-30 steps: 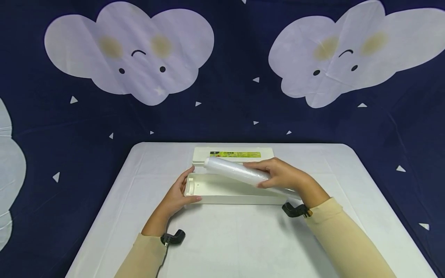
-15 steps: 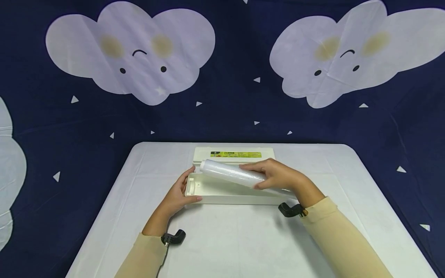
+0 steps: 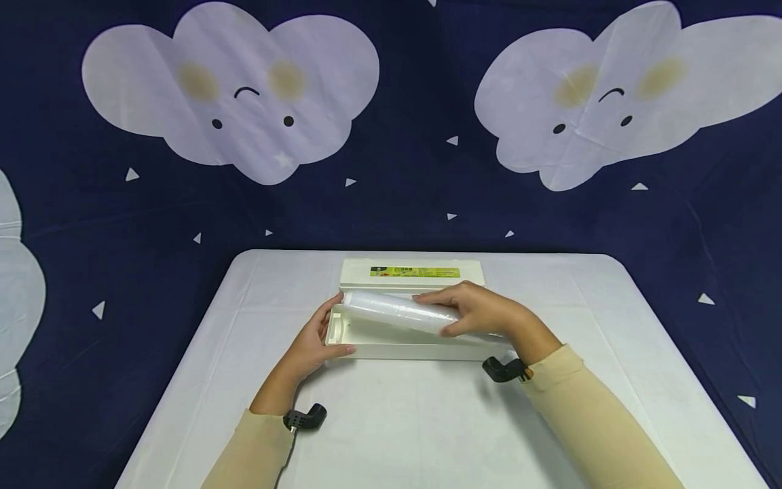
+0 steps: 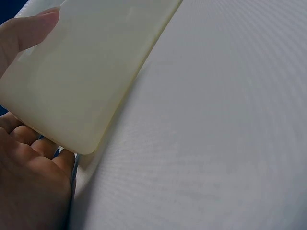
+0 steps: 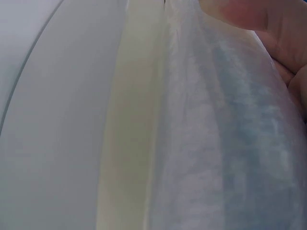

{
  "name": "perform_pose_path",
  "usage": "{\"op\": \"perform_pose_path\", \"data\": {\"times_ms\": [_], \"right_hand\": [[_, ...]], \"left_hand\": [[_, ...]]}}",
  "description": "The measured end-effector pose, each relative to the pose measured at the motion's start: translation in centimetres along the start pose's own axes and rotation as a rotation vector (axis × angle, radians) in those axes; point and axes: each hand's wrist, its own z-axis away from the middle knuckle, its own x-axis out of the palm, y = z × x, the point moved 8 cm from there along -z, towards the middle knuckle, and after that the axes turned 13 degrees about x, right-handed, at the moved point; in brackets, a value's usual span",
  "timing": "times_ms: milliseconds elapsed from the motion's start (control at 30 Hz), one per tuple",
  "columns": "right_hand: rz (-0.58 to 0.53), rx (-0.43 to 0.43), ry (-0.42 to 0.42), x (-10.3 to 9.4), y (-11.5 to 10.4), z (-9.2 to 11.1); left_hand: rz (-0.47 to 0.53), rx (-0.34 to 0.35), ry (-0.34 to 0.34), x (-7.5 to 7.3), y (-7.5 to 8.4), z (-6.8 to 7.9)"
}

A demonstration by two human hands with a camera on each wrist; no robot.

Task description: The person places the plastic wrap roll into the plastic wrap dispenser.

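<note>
roll of clear film [image 3: 397, 312]: whitish, tilted, left end low inside open box. cream box [image 3: 391, 350]: long tray mid-table, lid [image 3: 412, 273] folded back, green label on lid.

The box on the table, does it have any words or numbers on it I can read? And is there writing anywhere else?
Green and yellow label on the open lid of the cream box: there is printing, but it is too small and blurred to read.
Roll of clear wrap in the right hand: no writing shows.
Cloud backdrop: only drawn faces, no words.
Both wrist views: no text.
</note>
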Motion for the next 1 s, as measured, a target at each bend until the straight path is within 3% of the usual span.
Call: {"op": "perform_pose_path", "data": {"times_ms": [1000], "right_hand": [[0.048, -0.056, -0.085, 1.6, -1.3, -2.0]], "left_hand": [[0.011, 0.001, 0.011, 0.0, -0.2, -0.1]]}}
